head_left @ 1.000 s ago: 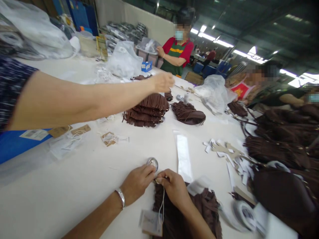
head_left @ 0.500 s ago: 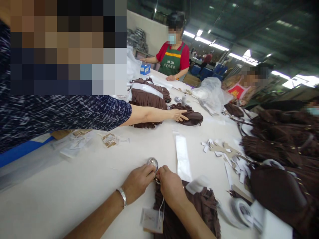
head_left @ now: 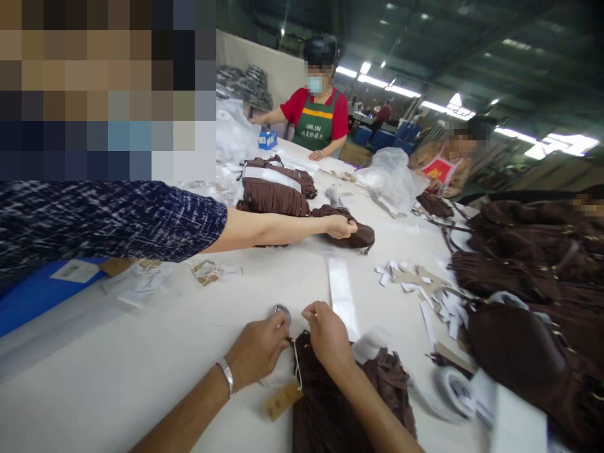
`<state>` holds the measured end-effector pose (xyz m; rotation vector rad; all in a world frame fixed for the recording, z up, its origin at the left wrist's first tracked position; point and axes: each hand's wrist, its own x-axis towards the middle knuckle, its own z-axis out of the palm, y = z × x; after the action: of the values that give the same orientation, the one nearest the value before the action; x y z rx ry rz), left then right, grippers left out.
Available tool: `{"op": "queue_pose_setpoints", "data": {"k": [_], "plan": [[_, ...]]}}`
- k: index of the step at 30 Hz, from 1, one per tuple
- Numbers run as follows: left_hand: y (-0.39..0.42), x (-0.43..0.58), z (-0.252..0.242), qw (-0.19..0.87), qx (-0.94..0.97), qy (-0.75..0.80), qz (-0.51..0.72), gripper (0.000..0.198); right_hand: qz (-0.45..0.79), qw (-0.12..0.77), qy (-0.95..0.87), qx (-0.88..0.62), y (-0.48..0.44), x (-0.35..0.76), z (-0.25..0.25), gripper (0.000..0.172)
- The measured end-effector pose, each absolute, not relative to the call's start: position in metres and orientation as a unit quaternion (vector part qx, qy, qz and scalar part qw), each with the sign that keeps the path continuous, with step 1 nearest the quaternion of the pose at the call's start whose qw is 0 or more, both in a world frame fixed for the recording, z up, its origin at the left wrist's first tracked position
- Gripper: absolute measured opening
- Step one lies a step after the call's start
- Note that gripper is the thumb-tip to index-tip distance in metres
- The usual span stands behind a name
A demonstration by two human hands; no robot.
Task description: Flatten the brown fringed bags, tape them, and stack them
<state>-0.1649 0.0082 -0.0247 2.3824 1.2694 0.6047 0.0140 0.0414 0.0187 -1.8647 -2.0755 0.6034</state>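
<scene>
My left hand (head_left: pixel 262 349), a silver bracelet on its wrist, is closed at the bag's top left corner. A shiny ring-shaped thing (head_left: pixel 282 311) sticks out from its fingers. My right hand (head_left: pixel 328 333) is raised over the bag with thumb and fingertips pinched; whatever they hold is too small to make out. Beneath my hands lies a dark brown fringed bag (head_left: pixel 311 402), partly covered by my right forearm. A brown tag (head_left: pixel 283 401) hangs at its left edge from a white string (head_left: pixel 297 368). Beyond the bag is a white strip (head_left: pixel 343 292).
A co-worker's arm (head_left: pixel 274 229) reaches across from the left to another brown bag (head_left: pixel 361 236). At the right are a tape roll (head_left: pixel 455 393), paper scraps (head_left: pixel 443 299) and piled brown bags (head_left: pixel 514 340). Another person (head_left: pixel 321 123) stands at the table's far side.
My hands have drawn apart, the right one lifting slightly. The tag has swung round to show its brown side. The co-worker's spread fingers have closed over the other bag.
</scene>
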Motion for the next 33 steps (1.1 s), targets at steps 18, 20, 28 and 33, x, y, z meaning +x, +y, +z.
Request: {"op": "queue_pose_setpoints", "data": {"k": [18,20,28,33], "plan": [[0.015,-0.147,-0.030,0.559,0.518,0.507,0.402,0.040,0.116,0.063,-0.916,-0.378,-0.024,0.020,0.048,0.022],[0.016,-0.148,-0.030,0.564,0.501,0.507,0.417,0.047,0.065,0.002,-0.935,-0.349,-0.034,0.015,0.034,0.021],[0.009,-0.145,-0.020,0.596,0.415,0.497,0.475,0.050,0.080,0.025,-0.931,-0.355,-0.025,0.011,0.011,0.015],[0.006,-0.144,-0.016,0.619,0.362,0.501,0.485,0.046,0.390,0.264,-0.725,-0.503,-0.014,0.036,0.013,0.022]]}}
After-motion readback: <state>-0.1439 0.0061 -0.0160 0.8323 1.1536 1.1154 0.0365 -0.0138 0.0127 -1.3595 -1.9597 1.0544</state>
